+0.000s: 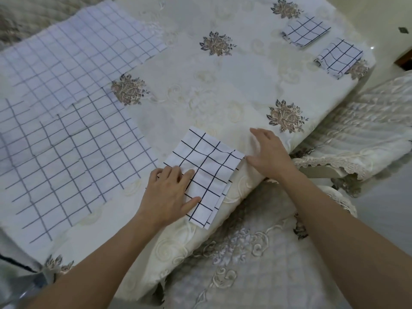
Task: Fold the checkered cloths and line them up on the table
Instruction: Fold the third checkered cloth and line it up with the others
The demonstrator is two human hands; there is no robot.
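Your half-folded checkered cloth point(206, 175) lies at the table's point(223, 90) 6 o'clock edge. Your left hand point(169, 192) presses it flat, grip open; your right hand point(268, 152) rests open at its 3 o'clock corner. Two folded cloths point(305, 31) point(338, 58) sit at 1 o'clock, unfolded ones point(66, 139) at 9.

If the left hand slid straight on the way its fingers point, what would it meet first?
The left hand already rests on the half-folded checkered cloth. Sliding on, it would cross that cloth and probably meet the right hand at its far edge.
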